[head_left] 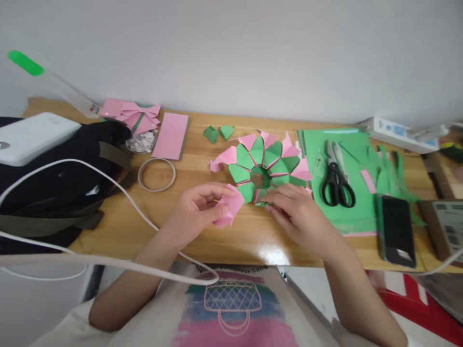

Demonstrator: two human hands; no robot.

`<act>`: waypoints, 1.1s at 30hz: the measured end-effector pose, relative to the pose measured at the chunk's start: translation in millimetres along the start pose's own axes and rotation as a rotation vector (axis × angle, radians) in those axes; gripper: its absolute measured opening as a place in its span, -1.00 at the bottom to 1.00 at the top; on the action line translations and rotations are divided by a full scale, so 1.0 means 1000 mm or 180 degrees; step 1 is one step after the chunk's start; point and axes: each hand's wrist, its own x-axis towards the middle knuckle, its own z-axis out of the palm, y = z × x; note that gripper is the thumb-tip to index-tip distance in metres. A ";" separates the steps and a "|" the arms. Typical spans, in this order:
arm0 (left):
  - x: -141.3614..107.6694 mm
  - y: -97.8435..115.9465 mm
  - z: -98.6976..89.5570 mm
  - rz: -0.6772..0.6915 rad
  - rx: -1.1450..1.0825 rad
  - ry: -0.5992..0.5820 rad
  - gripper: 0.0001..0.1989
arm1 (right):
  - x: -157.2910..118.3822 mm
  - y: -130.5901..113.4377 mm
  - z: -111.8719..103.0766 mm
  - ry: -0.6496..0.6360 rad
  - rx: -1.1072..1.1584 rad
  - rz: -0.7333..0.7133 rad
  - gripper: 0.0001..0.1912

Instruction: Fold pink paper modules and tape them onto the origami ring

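Observation:
A ring of folded green and pink paper pieces [256,148] lies on the wooden table, with pink points facing outward around a round middle opening. My left hand [204,207] pinches a pink folded flap [231,207] at the ring's near left side. At the near right side, my right hand [289,205] has its fingers closed on a small green and pink folded piece [262,196] at the ring's edge. Two small green folded pieces [211,134] sit behind the ring to the left.
Black scissors [337,185] rest on green sheets [361,212], beside a phone [397,231]. Left are a tape roll [139,180], pink paper stack [170,136], black bag [65,193] and white power bank [36,137]. A white cable [137,267] crosses my left forearm.

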 end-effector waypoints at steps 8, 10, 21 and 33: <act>0.009 0.009 0.019 0.0874 0.1105 0.0199 -0.72 | 0.003 0.002 -0.004 0.0000 0.0464 0.0059 -0.80; 0.010 0.008 0.025 0.1217 0.1455 0.0173 -0.70 | 0.005 0.003 -0.005 0.0033 0.0560 0.0110 -0.80; 0.015 -0.015 0.029 0.2111 0.2041 0.0330 -0.72 | 0.010 0.000 -0.010 0.0299 0.0924 0.0292 -0.83; 0.006 -0.028 0.028 0.2630 0.2237 0.0606 -0.69 | -0.007 -0.013 -0.003 0.0996 0.0341 0.0048 -0.81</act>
